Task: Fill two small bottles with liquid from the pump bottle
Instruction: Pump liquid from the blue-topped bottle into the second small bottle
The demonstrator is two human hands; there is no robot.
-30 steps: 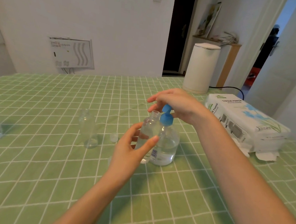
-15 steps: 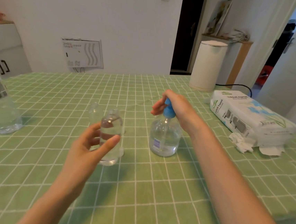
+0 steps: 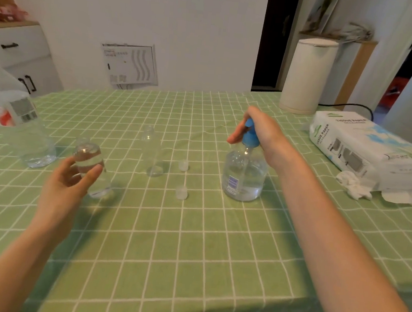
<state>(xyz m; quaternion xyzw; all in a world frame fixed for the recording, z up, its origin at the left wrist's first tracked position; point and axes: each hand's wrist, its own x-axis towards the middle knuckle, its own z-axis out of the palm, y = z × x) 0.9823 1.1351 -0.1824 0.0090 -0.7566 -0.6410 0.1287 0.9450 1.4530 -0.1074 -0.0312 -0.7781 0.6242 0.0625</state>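
White wall (image 3: 199, 29), dark doorway (image 3: 273, 49), white drawer cabinet (image 3: 21, 47) left.

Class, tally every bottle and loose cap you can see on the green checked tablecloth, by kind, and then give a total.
small clear bottle: 2
pump bottle: 1
large water bottle: 1
small loose cap: 2
Total: 6

My left hand (image 3: 67, 182) has carried the small clear plastic bottle half full of liquid (image 3: 88, 162) away from the spout of the round clear pump bottle with a blue head (image 3: 244, 177), out to the left. My right hand (image 3: 260, 133), spread over the pump before, now curls round it.
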